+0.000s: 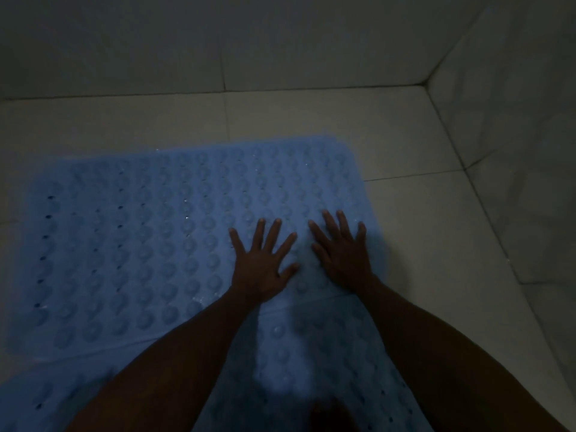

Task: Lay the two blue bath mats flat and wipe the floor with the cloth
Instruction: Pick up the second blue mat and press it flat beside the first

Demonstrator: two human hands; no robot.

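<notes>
The far blue mat [156,238] fills the frame's centre and left on the tiled floor [389,145], long axis left to right, overlapping the near mat [311,353] at the bottom. Left hand [261,263] and right hand [343,257], fingers spread, press its lower right part; no cloth shows.

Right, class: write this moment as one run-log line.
left hand: flat on far blue mat | right hand: flat on same mat | near blue mat: below forearms | cloth: not visible
</notes>
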